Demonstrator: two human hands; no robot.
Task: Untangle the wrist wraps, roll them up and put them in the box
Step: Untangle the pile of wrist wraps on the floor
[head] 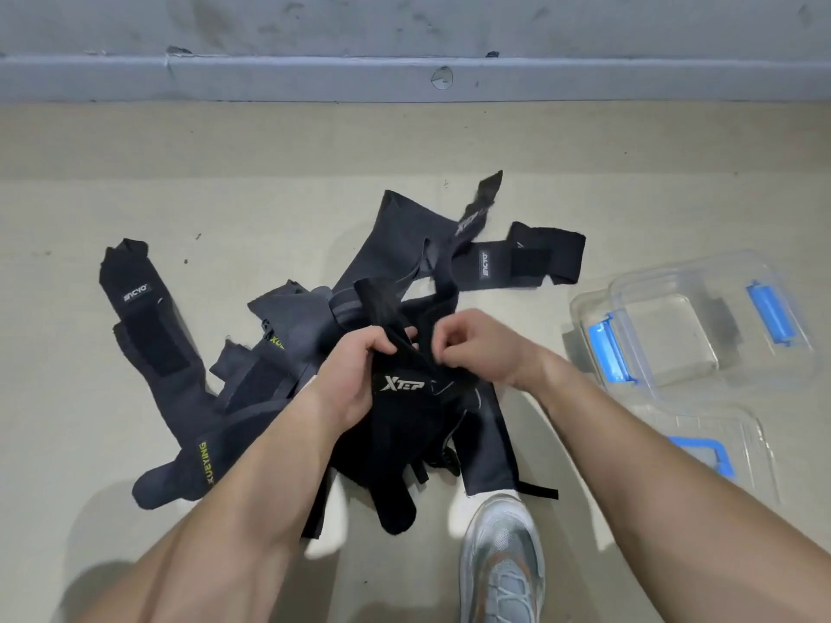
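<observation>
A tangled heap of black and dark grey wrist wraps [297, 335] lies on the beige floor. Above the heap I hold a black wrap marked XTEP [400, 397]; its lower end hangs down toward the floor. My left hand [355, 375] grips this wrap at its left side, thumb on top. My right hand [472, 348] pinches a strap of the same wrap at its upper right. A clear plastic box with blue clips [688, 326] stands open and empty on the floor to the right.
The box's clear lid with a blue clip [710, 447] lies in front of the box. My grey sneaker [503, 559] stands on the floor below the wraps. A grey wall with a skirting board [404, 78] runs along the back.
</observation>
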